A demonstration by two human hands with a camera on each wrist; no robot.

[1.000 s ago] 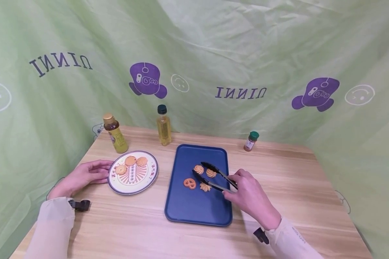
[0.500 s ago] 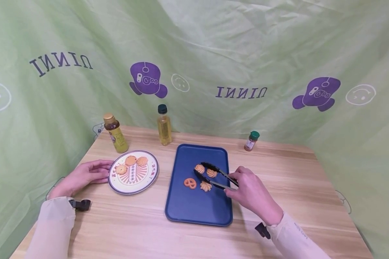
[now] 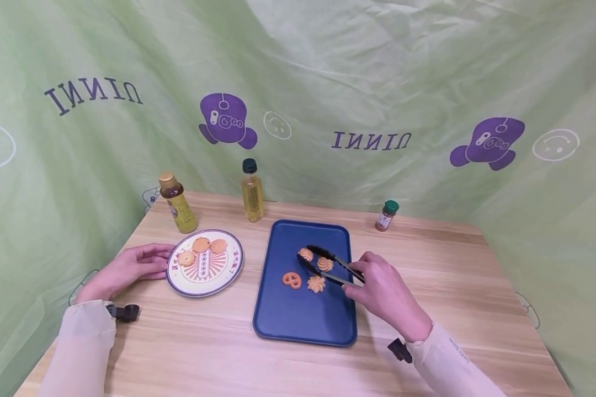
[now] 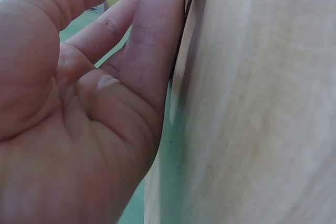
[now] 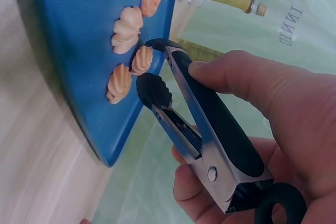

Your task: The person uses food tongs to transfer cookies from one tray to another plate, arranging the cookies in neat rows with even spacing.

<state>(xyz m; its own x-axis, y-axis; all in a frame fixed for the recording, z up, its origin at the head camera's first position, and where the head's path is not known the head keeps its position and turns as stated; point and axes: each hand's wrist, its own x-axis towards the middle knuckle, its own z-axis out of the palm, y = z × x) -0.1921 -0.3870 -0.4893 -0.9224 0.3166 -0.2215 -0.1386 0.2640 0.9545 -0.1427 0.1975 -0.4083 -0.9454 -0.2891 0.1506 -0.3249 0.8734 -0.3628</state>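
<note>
My right hand (image 3: 384, 289) grips black and silver kitchen tongs (image 5: 210, 124), reaching in from the right of a blue tray (image 3: 303, 325). The tong tips stand on either side of a small swirl cookie (image 3: 306, 253); whether both touch it I cannot tell. A second swirl cookie (image 3: 325, 264) lies between the tong arms, with a flower-shaped cookie (image 3: 316, 284) and a pretzel-shaped cookie (image 3: 292, 280) nearer to me. On the left, my left hand (image 3: 129, 270) rests with extended fingers at the rim of a white patterned plate (image 3: 218, 278), which bears several cookies (image 3: 201, 245).
Behind the plate stands a gold-capped bottle (image 3: 179, 207). A dark-capped bottle of yellow liquid (image 3: 253, 198) is behind the gap between plate and tray. At the back right is a small green-capped jar (image 3: 386, 216). A green printed curtain (image 3: 298, 82) hangs around the wooden table (image 3: 203, 347).
The tong tips have drawn closer together around the far swirl cookie and shifted slightly away from me. My left hand and the plate have stayed in place.
</note>
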